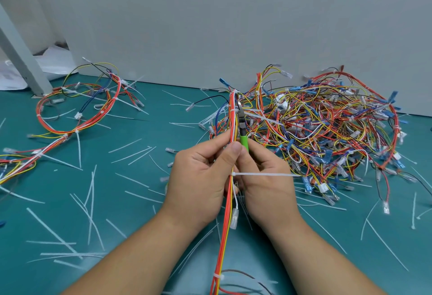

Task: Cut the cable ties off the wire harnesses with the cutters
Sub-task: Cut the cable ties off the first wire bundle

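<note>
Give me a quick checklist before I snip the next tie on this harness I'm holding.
1. The left hand grips the harness: ok.
2. The right hand holds the cutters: ok.
3. The blades sit on the upper cable tie alone, not on wires: cannot tell.
4. All fingers are below the blades: ok.
5. The lower cable tie is removed: not ok, it is on the bundle.

- Teal bench point(58, 187), matted all over.
- Tangled heap of wire harnesses point(327, 131) at the right.
- Looped wire harness point(50, 127) at the left.
- Cut cable ties point(79, 150) scattered across the bench.
</note>
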Demonstrator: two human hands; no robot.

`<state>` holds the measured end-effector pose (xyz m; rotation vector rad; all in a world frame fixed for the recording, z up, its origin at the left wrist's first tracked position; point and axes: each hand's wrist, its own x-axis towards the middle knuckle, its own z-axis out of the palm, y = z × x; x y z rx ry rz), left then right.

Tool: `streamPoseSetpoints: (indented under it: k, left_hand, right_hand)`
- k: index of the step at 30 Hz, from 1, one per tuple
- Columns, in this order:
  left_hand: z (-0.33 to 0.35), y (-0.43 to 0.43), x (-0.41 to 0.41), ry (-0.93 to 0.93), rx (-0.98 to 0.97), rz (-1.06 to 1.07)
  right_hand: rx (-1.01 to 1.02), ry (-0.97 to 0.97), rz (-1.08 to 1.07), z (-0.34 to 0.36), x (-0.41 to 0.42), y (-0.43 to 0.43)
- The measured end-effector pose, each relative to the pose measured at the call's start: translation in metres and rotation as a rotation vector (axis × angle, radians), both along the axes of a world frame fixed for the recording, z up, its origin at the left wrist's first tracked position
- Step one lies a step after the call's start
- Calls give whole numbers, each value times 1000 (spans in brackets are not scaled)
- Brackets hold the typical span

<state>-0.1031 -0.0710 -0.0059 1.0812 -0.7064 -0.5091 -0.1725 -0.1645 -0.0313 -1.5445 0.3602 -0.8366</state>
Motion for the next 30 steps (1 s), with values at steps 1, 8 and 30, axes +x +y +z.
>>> streamPoseSetpoints:
  k: [1, 8, 30]
  left_hand:
    - [0, 0, 0, 8, 2, 5]
    - [-3, -1, 2, 65, -15, 13]
    - [-3, -2, 5, 121, 26, -30]
  right_hand:
    - [29, -1, 6, 0, 0, 1]
    - [125, -25, 56, 0, 0, 3]
    - [163, -38, 93, 8, -3, 7]
